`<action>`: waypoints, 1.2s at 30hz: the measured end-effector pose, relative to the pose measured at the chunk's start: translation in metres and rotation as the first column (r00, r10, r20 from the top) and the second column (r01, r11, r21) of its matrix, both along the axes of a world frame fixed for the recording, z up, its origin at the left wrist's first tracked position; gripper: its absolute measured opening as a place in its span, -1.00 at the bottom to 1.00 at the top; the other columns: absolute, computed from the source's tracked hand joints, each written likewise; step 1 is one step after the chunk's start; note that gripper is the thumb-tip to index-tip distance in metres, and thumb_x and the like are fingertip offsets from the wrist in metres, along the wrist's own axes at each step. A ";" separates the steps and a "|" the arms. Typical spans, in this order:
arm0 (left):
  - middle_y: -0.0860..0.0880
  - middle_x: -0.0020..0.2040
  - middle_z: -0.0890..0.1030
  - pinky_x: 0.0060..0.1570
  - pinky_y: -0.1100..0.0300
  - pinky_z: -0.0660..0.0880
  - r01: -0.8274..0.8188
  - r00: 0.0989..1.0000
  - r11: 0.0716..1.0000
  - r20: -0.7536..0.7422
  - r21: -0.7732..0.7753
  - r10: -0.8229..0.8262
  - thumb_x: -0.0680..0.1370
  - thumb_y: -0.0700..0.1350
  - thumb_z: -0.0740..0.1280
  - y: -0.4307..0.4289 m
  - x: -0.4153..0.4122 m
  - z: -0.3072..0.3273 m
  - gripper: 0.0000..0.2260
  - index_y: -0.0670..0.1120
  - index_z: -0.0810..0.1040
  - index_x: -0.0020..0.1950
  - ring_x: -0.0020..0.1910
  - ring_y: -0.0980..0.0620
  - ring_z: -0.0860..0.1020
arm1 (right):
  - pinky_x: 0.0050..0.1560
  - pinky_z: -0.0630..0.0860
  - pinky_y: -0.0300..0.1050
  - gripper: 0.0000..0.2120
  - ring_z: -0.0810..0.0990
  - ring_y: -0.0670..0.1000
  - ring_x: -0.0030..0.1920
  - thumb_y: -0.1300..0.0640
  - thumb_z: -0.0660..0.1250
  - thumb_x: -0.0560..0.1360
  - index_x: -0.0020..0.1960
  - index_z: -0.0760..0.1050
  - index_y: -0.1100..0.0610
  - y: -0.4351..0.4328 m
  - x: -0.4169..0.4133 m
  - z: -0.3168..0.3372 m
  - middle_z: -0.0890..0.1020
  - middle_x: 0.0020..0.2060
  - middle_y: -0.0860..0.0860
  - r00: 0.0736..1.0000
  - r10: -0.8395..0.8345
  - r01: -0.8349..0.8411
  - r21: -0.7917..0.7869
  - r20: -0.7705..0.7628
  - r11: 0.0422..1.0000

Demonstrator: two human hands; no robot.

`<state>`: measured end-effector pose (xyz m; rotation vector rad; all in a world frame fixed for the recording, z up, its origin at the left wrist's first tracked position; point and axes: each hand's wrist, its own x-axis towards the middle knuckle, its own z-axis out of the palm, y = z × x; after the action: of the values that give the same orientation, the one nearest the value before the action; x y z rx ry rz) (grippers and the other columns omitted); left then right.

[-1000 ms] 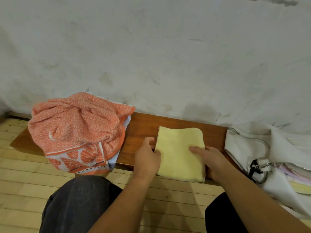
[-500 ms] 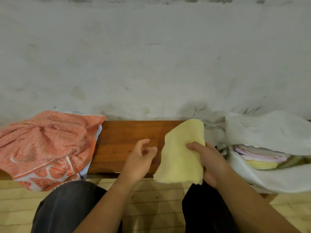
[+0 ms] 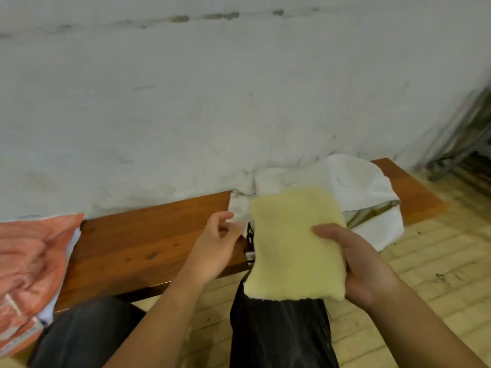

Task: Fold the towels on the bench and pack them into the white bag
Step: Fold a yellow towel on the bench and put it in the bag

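Observation:
My right hand (image 3: pixel 356 264) grips a folded yellow towel (image 3: pixel 289 243) by its right edge, thumb on top, and holds it in the air in front of the white bag (image 3: pixel 353 187). The bag lies on the right part of the wooden bench (image 3: pixel 138 243), its opening partly hidden behind the towel. My left hand (image 3: pixel 215 245) hovers just left of the towel with fingers loosely curled and holds nothing. A crumpled orange patterned towel (image 3: pixel 29 264) lies on the bench's left end.
A white wall runs right behind the bench. My knees in dark trousers (image 3: pixel 281 333) are below the hands, over a pale wooden floor (image 3: pixel 430 274). Dark metal frames (image 3: pixel 467 136) lean at the far right.
My right hand has lifted the yellow towel off the bench and carried it right, toward the white bag. My left hand let go of it and trails beside it. The view has turned right.

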<state>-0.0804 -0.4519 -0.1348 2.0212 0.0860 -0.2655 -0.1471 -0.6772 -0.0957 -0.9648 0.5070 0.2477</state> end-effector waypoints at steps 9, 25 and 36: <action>0.19 0.57 0.18 0.49 0.11 -0.01 0.265 0.679 0.682 0.371 0.681 -0.634 0.65 0.11 0.18 -0.085 0.025 0.027 -0.75 0.21 0.57 0.26 0.53 0.12 0.06 | -0.04 0.65 0.32 -0.64 0.70 0.31 0.05 0.13 0.27 0.50 0.26 0.58 0.19 -0.099 -0.045 0.024 0.69 0.13 0.24 0.998 -0.054 0.055 -0.017 0.024 0.998; 0.17 0.64 -0.13 0.40 -0.05 0.27 0.281 0.710 0.585 0.246 0.761 -0.660 0.65 -0.10 0.18 -0.103 0.080 0.043 -0.37 0.11 -0.06 0.64 0.53 -0.03 0.09 | 0.03 0.60 0.30 -0.19 0.59 0.42 0.21 0.22 0.68 0.13 0.36 0.54 0.20 -0.123 0.016 0.004 0.54 0.31 0.35 0.907 0.406 -0.412 0.041 0.110 0.910; 0.24 0.62 -0.03 0.48 -0.05 0.25 0.424 0.680 0.635 0.236 0.646 -0.694 0.58 -0.35 0.16 -0.085 0.103 0.058 -0.28 0.13 0.02 0.64 0.54 0.04 0.13 | 0.21 0.59 0.13 -0.62 0.66 0.14 0.16 0.18 0.37 0.53 0.32 0.52 -0.07 -0.100 0.158 0.039 0.69 0.16 0.04 0.660 0.715 -0.666 -0.619 -0.229 0.417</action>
<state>0.0230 -0.5367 -0.0769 2.5902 -0.9358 -0.1467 0.0109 -0.7773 -0.0564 -1.8884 0.0616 0.8329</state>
